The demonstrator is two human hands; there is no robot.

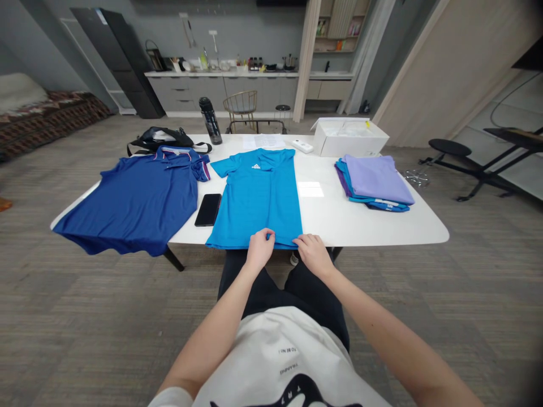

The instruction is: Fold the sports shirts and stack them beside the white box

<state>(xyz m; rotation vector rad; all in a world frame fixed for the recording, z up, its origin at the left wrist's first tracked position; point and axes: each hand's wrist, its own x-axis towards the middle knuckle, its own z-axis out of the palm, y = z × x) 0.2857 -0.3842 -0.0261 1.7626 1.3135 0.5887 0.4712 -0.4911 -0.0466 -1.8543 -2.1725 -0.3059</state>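
A bright blue T-shirt (257, 195) lies lengthwise on the white table (360, 223), folded narrow, its collar far from me. My left hand (259, 249) pinches its near hem at the table's front edge. My right hand (311, 251) grips the same hem a little to the right. Both hands have their fingers curled on the fabric.
A dark blue polo shirt (139, 200) lies spread at the left, hanging over the table edge. A black phone (207, 210) sits between the two shirts. Folded shirts (375, 182) are stacked at the right, behind them a white box (352, 137). A bottle (211, 120) and black bag (163, 137) stand at the back.
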